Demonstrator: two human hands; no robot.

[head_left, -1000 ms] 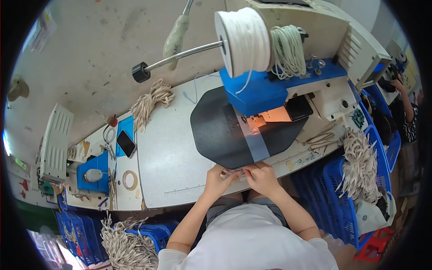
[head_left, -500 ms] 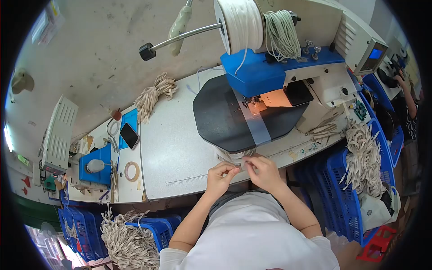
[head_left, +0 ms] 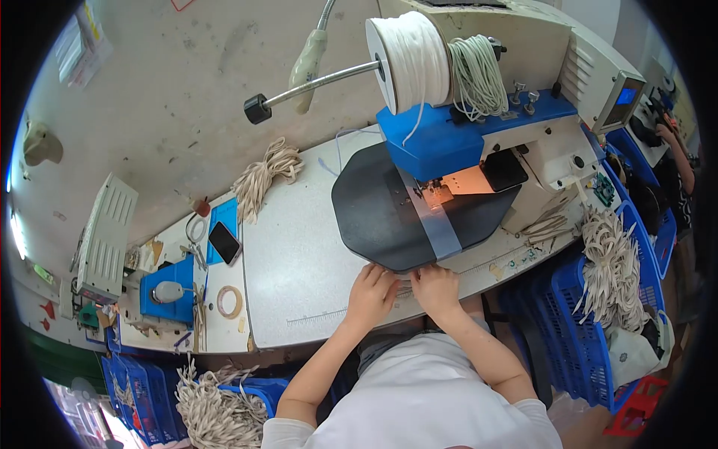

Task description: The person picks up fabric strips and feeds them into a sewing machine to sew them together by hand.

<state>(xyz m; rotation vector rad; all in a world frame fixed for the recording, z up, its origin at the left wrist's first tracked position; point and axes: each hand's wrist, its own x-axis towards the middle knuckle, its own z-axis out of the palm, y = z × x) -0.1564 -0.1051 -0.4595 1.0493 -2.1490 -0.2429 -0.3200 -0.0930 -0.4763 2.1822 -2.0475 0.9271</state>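
Observation:
My left hand is at the front edge of the black octagonal plate, its fingers bent and partly under the rim. Close to its right, my right hand has its fingers curled at the same edge. A bit of pale cord shows between them; what the fingertips grip is hidden. Over the plate stands the blue and white sewing machine, its needle area lit orange. A clear strip crosses the plate. The white spool hangs on a rod above.
A cord bundle, a phone and a tape roll lie to the left on the white table. Blue baskets with pale cords stand right and lower left. Another person's arm shows far right.
Both hands were lower and pinched in front of the plate, near pale cords; now they are up against its front edge. The cords under the plate are mostly hidden. The view has shifted slightly.

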